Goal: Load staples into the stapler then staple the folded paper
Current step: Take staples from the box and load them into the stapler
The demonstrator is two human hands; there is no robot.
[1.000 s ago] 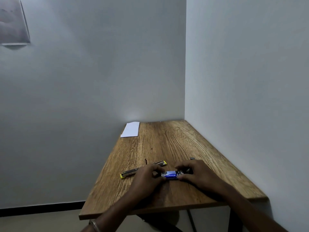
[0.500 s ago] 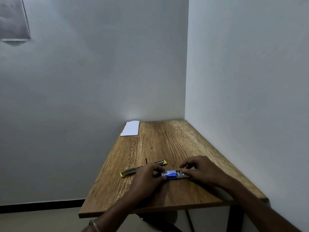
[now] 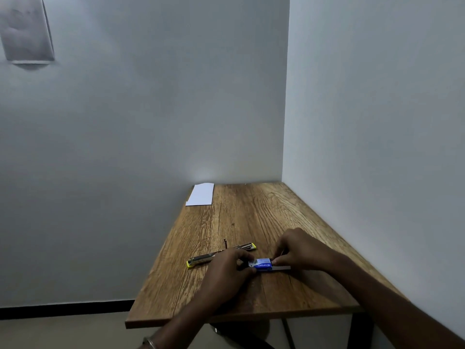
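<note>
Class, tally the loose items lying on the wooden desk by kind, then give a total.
Stapler: 1
Staple box: 1
Folded paper: 1
Total: 3

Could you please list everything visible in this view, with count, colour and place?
stapler: one, yellow and metal, opened flat, near left part of the table, partly behind the left hand
staple box: one, blue and white, near middle, between both hands
folded paper: one, white, far left corner
table: one, brown wood, in the wall corner
wall sheet: one, grey, upper left wall
left hand: on the box's left end
right hand: at the box's right end
</note>
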